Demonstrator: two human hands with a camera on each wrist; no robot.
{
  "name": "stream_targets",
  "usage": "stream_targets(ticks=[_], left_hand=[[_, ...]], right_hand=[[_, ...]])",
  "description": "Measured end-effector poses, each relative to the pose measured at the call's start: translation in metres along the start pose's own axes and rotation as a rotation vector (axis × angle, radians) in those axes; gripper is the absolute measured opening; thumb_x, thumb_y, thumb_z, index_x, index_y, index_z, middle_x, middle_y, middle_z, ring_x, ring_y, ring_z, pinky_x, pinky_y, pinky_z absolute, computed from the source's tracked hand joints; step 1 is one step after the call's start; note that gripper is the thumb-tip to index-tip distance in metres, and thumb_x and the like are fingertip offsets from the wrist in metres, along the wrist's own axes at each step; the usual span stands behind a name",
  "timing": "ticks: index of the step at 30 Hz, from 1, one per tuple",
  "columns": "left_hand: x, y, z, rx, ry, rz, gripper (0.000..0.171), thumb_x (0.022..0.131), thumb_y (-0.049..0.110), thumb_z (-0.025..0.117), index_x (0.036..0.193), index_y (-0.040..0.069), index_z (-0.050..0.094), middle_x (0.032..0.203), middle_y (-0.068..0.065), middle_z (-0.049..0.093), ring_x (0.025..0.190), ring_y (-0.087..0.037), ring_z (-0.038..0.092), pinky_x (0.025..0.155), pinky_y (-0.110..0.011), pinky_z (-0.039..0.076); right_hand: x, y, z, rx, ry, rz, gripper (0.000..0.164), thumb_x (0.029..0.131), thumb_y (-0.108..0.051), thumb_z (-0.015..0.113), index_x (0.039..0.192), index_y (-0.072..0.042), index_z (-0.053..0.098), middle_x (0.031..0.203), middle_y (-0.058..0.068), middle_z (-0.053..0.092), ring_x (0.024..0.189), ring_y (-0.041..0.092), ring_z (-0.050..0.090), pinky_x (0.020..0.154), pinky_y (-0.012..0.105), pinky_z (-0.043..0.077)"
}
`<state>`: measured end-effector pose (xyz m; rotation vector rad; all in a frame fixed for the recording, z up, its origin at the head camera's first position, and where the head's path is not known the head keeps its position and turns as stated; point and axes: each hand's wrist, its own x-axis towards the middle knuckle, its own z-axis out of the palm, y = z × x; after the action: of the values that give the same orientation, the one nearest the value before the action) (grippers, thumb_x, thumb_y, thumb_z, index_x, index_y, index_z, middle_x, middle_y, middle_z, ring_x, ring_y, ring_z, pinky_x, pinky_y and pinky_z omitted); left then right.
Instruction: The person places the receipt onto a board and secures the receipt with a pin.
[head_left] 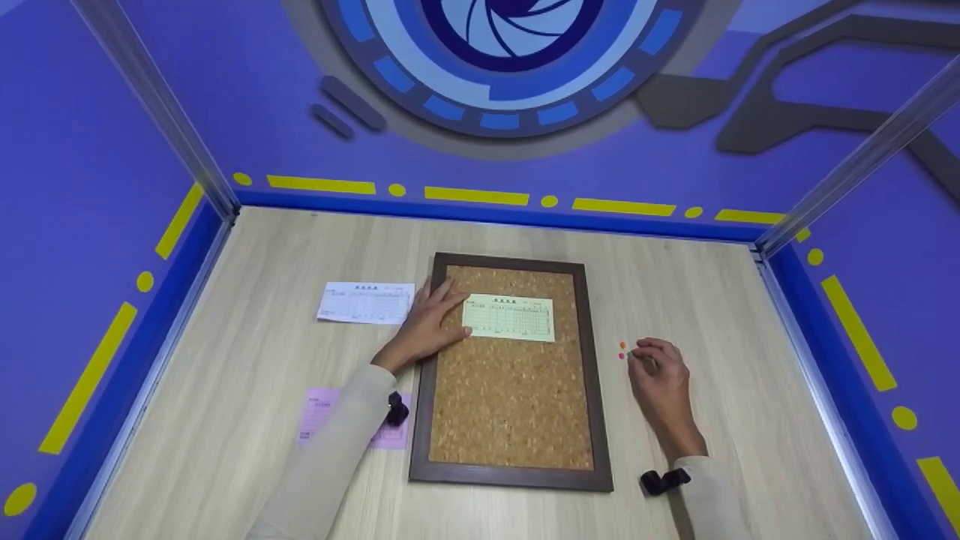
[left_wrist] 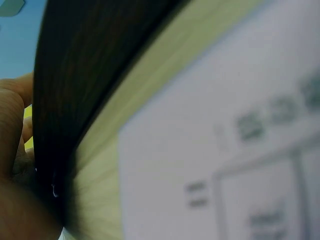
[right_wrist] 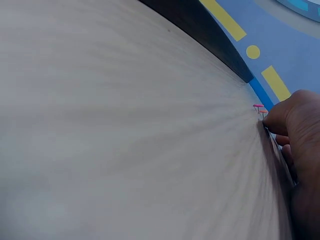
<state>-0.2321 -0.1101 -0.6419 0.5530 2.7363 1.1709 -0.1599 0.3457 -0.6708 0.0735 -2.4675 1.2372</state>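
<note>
My left hand [head_left: 431,322] rests across the left side of a dark-framed cork board [head_left: 510,405], fingers extended. Its index finger and thumb reach the left edge of a pale green printed slip [head_left: 510,318], which lies on the upper cork. To the right of the board, my right hand [head_left: 664,375] is low over the table, thumb and index finger pinching a small greenish push pin [head_left: 631,355], mostly hidden by the fingertips. Just left of them are an orange push pin [head_left: 622,345] and a pink push pin [head_left: 621,356]; their flat heads show in the right wrist view.
A white printed slip [head_left: 360,302] lies left of the board, near the left hand. Below it, a purple printed slip [head_left: 319,412] is partly covered by the left forearm. Blue-purple panels [head_left: 480,169] wall the wooden table [head_left: 720,315] at the back and sides.
</note>
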Motion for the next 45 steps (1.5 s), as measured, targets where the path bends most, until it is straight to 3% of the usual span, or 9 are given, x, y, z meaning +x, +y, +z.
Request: stream_targets(ticks=[7, 18, 24, 33, 40, 45], left_hand=[[-0.002, 0.001, -0.002, -0.004, 0.004, 0.006, 0.072, 0.100, 0.040, 0.076, 0.164, 0.016, 0.053, 0.183, -0.013, 0.022, 0.168, -0.050, -0.001, 0.130, -0.073, 0.008], [0.000, 0.001, -0.002, -0.012, 0.009, 0.009, 0.071, 0.101, 0.040, 0.075, 0.164, 0.016, 0.054, 0.183, -0.012, 0.022, 0.168, -0.049, -0.002, 0.130, -0.073, 0.005], [0.000, -0.001, 0.000, -0.014, 0.012, 0.014, 0.072, 0.101, 0.042, 0.075, 0.164, 0.015, 0.053, 0.183, -0.013, 0.022, 0.168, -0.049, -0.004, 0.130, -0.074, 0.005], [-0.002, -0.001, 0.002, -0.006, 0.018, 0.047, 0.072, 0.100, 0.038, 0.076, 0.163, 0.012, 0.054, 0.182, -0.015, 0.024, 0.167, -0.053, 0.000, 0.130, -0.074, 0.006], [0.000, -0.006, 0.004, -0.021, 0.014, 0.024, 0.074, 0.098, 0.042, 0.076, 0.164, 0.015, 0.054, 0.183, -0.010, 0.023, 0.168, -0.049, -0.002, 0.130, -0.072, 0.006], [0.001, -0.008, 0.004, -0.039, 0.039, 0.046, 0.072, 0.098, 0.039, 0.076, 0.162, 0.012, 0.056, 0.181, -0.014, 0.026, 0.167, -0.053, 0.000, 0.128, -0.076, 0.008]], right_hand=[[0.001, 0.001, -0.001, -0.008, -0.005, -0.069, 0.006, 0.092, 0.008, 0.080, 0.097, 0.005, 0.079, 0.120, 0.021, 0.071, 0.119, 0.037, 0.063, 0.102, 0.006, 0.040], [0.000, -0.001, -0.001, 0.001, -0.027, 0.035, 0.004, 0.095, 0.003, 0.079, 0.098, 0.005, 0.078, 0.126, 0.015, 0.070, 0.125, 0.027, 0.061, 0.103, 0.006, 0.040], [0.001, -0.002, -0.001, -0.015, -0.020, 0.038, 0.006, 0.095, 0.007, 0.079, 0.098, 0.002, 0.078, 0.125, 0.016, 0.071, 0.124, 0.028, 0.061, 0.102, 0.004, 0.041], [-0.004, -0.001, -0.002, 0.012, -0.028, 0.059, 0.005, 0.100, 0.003, 0.076, 0.102, 0.006, 0.077, 0.126, 0.016, 0.070, 0.124, 0.024, 0.060, 0.103, 0.005, 0.044], [-0.004, -0.003, -0.002, 0.025, -0.032, 0.072, 0.004, 0.102, 0.004, 0.073, 0.103, 0.002, 0.077, 0.126, 0.015, 0.068, 0.124, 0.027, 0.061, 0.103, 0.006, 0.045], [-0.003, -0.003, -0.001, 0.030, -0.018, 0.078, 0.007, 0.105, 0.000, 0.070, 0.102, -0.001, 0.076, 0.126, 0.013, 0.069, 0.124, 0.026, 0.062, 0.101, 0.007, 0.046]])
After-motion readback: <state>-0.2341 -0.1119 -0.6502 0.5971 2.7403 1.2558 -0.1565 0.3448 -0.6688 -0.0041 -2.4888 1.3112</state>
